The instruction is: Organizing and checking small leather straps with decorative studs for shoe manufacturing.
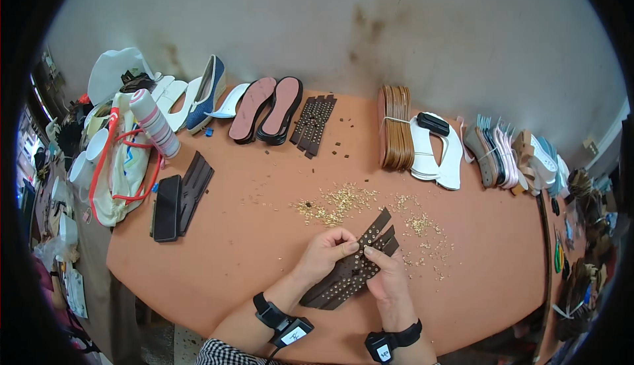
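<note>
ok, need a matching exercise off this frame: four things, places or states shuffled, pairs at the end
Things:
1. Front studded strips
2. Phone
3. Wedge shoe
4. Small gold pieces

Places or states:
A. Blue upper, toward the table's back
B. Loose, scattered mid-table
C. Held by left hand and right hand
D. Dark-screened, at the left

Pairs: 1-C, 2-D, 3-A, 4-B

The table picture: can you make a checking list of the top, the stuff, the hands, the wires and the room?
Surface: orange-brown tabletop, small dark bits on it.
Job's things: studded brown strips, held; loose gold-coloured pieces beyond.
Clutter: phone, striped bottle, blue shoe.
Hands: left hand and right hand both hold the strips.
Cables: thin dark cord at left wrist box.
Surroundings: grey wall with dark stains.
</note>
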A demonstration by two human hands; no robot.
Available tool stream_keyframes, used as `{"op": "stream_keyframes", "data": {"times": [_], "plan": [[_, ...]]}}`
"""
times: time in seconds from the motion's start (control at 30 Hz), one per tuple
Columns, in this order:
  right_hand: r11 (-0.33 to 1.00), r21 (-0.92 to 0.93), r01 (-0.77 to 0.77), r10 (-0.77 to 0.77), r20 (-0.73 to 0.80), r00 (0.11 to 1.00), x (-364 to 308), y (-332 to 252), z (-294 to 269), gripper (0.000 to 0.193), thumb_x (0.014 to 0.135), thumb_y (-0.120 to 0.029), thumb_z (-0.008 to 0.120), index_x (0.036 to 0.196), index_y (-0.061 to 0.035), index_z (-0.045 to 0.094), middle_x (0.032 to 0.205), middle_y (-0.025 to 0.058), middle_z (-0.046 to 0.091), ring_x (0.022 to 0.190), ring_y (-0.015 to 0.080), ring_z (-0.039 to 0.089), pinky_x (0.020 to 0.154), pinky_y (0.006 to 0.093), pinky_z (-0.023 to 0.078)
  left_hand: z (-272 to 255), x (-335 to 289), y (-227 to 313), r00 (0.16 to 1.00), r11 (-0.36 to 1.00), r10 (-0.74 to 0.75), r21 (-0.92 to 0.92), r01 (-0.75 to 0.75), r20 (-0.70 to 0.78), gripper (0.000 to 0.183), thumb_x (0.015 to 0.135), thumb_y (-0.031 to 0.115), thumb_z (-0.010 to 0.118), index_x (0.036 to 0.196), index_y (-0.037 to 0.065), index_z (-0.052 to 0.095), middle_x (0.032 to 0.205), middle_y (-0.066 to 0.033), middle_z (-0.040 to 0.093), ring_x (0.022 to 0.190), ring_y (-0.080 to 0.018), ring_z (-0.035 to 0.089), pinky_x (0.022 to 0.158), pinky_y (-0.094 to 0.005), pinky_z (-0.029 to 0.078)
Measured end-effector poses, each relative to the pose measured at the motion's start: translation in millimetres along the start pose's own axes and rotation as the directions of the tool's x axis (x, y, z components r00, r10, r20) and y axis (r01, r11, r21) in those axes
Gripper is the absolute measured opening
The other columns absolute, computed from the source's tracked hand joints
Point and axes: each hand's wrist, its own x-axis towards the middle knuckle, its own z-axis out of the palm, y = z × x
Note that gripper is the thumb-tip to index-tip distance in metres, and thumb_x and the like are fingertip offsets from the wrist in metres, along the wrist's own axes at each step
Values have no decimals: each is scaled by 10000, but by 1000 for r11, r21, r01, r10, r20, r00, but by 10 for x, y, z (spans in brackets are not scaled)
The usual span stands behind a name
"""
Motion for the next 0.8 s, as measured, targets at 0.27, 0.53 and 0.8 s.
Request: {"op": "stream_keyframes", "data": {"times": [0.27, 0.53, 0.8], "plan": [[999, 38, -26, 26, -5, 1000, -39, 20, -18, 245, 745, 73, 565, 965, -36, 550, 885, 59, 605, 793, 155, 599, 715, 289, 502, -65, -23, -5, 991, 984, -118, -125, 125, 64, 84, 825, 118, 594, 835, 39, 568, 782, 15, 563, 700, -55, 514, 651, -199, 441], [997, 18, 73, -73, -25, 997, -98, 19, 68, 217, 749, 75, 576, 936, -32, 548, 863, 54, 602, 764, 144, 596, 697, 270, 496, -26, -19, 49, 995, 994, -76, -69, 80, 57, 72, 813, 100, 605, 819, 40, 567, 758, 18, 559, 675, -47, 508, 623, -187, 433], [932, -189, 309, -320, -34, 947, -133, 124, 61, 163, 757, 73, 594, 878, -28, 557, 836, 35, 593, 744, 102, 569, 683, 234, 473, 23, -26, 71, 999, 999, 8, 49, -10, 37, 71, 791, 79, 622, 795, 52, 557, 731, 28, 547, 648, -48, 501, 607, -173, 417]]}}
